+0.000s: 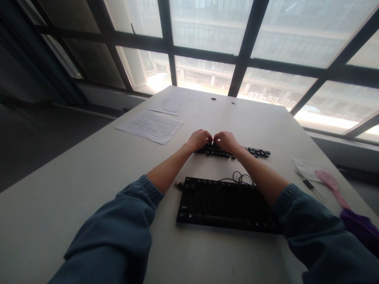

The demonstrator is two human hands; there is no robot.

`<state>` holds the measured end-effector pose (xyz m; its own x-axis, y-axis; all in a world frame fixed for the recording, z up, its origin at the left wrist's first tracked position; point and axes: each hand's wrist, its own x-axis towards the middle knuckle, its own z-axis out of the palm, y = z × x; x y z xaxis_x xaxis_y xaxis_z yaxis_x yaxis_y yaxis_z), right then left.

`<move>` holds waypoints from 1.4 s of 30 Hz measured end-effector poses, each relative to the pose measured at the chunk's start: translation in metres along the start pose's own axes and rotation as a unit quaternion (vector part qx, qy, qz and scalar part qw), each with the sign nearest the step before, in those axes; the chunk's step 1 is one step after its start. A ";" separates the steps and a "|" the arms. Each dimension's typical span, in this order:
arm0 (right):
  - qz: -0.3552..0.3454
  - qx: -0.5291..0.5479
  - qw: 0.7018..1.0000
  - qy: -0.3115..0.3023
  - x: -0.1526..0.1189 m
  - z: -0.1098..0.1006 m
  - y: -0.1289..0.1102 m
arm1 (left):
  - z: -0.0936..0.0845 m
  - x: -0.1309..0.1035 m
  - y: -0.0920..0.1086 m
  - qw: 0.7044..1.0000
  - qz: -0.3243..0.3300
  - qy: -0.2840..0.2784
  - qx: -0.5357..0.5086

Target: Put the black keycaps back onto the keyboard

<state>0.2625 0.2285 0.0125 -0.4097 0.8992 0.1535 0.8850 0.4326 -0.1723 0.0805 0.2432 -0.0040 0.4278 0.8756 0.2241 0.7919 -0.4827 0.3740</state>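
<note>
Loose black keycaps (217, 153) lie in rows across the table, just beyond a black keyboard (219, 203). My left hand (200, 139) is closed, its fingertips pinched down on keycaps at the left part of the rows. Close beside it, my right hand (225, 141) is also closed, fingers curled onto keycaps. Exactly which keycaps the fingers grip is too small to see. Keys show along the keyboard's left and front edges, while its middle looks dark and bare. My right forearm and sleeve cover the keyboard's right end.
A black cable (239, 177) coils behind the keyboard, and a USB plug (179, 184) lies at its left corner. Printed sheets (151, 125) rest at the far left. On the right are a pink brush-like object (327, 179), purple cloth (357, 227) and a small dark-handled tool (308, 184).
</note>
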 end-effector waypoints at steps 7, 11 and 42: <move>0.004 0.018 1.000 0.025 -0.002 -0.004 0.000 | -0.006 -0.002 0.001 0.999 -0.010 0.034 -0.023; -0.003 0.038 0.997 0.062 -0.016 -0.018 -0.001 | -0.018 -0.006 0.006 0.997 -0.006 0.070 -0.041; -0.239 0.196 0.945 0.108 -0.175 -0.001 -0.091 | -0.036 -0.212 0.047 0.966 0.186 0.081 -0.158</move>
<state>0.2535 0.0316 0.0019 -0.6498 0.5790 0.4924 0.4425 0.8149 -0.3743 0.0114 0.0344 -0.0011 0.5634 0.6379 0.5251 0.4124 -0.7678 0.4903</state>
